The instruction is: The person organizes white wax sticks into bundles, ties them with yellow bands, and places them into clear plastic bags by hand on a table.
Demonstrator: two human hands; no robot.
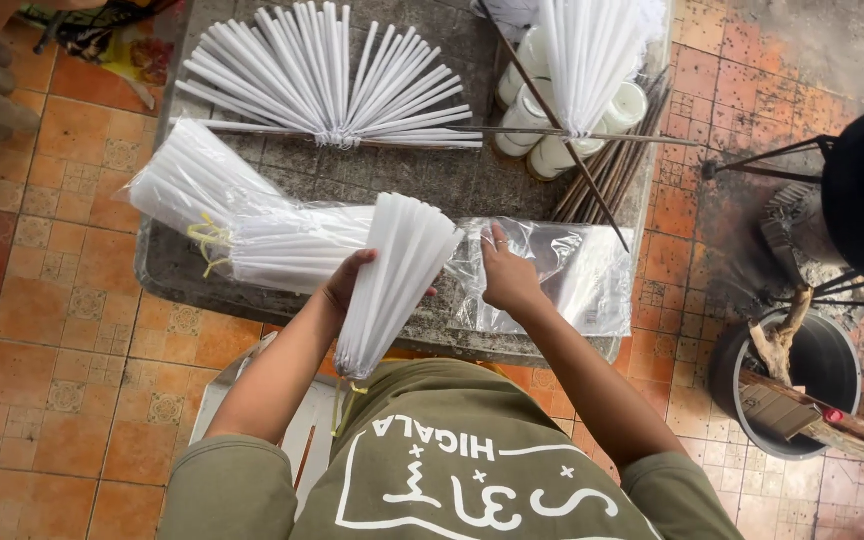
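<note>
Your left hand [347, 285] has a closed grip around a fanned bundle of white pleated strips [392, 280], pinched low where the yellow tie [344, 400] hangs, so the bundle stands up just right of that grip. Your right hand [507, 275] is pressed flat, fingers spread, on a clear plastic bag [572, 270] lying on the grey desk [282, 170], holding nothing.

Watch it here: I'd say the fan could splay and spill, since only one hand pins its narrow end. The slippery bag could also slide under your right palm.

Count with me: one bundle in your grip, two bagged white bundles [222, 215] just left of it, one open white fan [327, 85] beyond it on the desk, and one upright white sheaf [592, 55] far right. Pale rolls [542, 115] sit under that sheaf, at least four, though I can't tell exactly. Thin dark sticks [612, 165] lie beside them, too many to count.
</note>
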